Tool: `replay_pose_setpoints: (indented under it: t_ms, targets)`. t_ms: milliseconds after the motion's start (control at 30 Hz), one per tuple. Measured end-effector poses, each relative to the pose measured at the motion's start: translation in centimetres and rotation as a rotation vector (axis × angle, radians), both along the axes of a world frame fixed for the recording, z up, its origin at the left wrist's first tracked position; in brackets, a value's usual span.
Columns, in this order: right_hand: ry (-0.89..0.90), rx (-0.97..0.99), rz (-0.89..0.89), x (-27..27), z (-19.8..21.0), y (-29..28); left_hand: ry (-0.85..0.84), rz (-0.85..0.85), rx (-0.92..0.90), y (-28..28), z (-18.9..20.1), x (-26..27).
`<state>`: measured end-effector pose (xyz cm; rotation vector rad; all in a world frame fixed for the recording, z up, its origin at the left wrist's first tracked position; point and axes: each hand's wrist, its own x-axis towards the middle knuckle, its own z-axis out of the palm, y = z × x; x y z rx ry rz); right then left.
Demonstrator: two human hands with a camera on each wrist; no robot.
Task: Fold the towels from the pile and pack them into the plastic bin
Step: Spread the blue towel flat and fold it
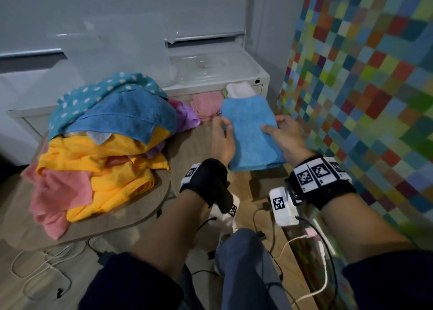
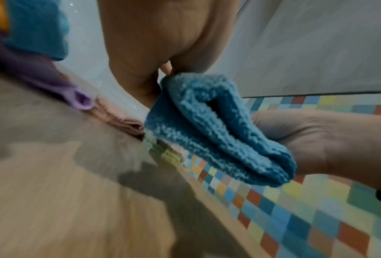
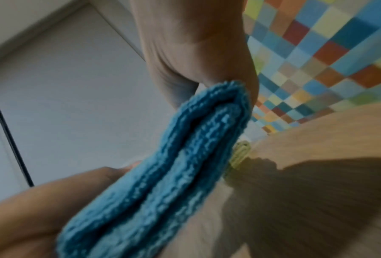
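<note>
Holding a folded light-blue towel (image 1: 251, 134) clear above the wooden table (image 1: 187, 150), between both hands. Gripping its left edge with the left hand (image 1: 222, 138), fingers curled round the layers (image 2: 141, 69). Clamping its right edge with the right hand (image 1: 284, 136), thumb lying on top, fingers beneath (image 3: 196, 52). Lying beside, to the left, the unfolded towel pile (image 1: 103, 141). Standing beyond, on a white cabinet, the clear plastic bin (image 1: 210, 68). Resting near the far table edge, a folded pink towel (image 1: 206, 106).

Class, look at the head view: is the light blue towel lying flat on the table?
No. Both hands, left and right, hold the folded towel up.
</note>
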<state>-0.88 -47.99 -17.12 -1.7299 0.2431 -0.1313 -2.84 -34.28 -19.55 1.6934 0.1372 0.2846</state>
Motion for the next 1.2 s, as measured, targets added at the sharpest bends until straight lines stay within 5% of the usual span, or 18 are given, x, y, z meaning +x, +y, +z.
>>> replay_pose_setpoints:
  t_ms: [133,267,500,633,767,833,967,1200]
  targets:
    - [0.031,-0.111,0.128,5.7,3.6,0.7,-0.173,0.085,-0.009,1.0,3.7,4.5]
    - [0.066,-0.412,0.219,11.3,5.2,1.0,-0.056,-0.003,-0.048,1.5,5.3,9.7]
    - [-0.13,-0.32,0.02,16.8,2.3,1.0,0.009,-0.161,-0.138,1.4,2.7,15.6]
    - [-0.026,-0.457,0.092,17.2,-1.2,0.8,0.081,-0.112,-0.134,1.0,-0.7,16.4]
    - [-0.374,-0.914,-0.045,17.2,-2.0,1.3,-0.002,-0.092,-0.071,0.5,-0.2,17.1]
    - [-0.509,-0.979,0.099,17.7,-1.9,2.2,-0.06,-0.068,-0.001,0.2,0.2,17.4]
    - [-0.18,-1.093,0.506,18.4,-3.2,3.1,0.005,-0.049,0.09,0.2,-0.3,16.9]
    - [-0.052,-1.226,0.558,18.0,-2.1,3.4,0.052,-0.225,0.424,4.5,1.4,12.3]
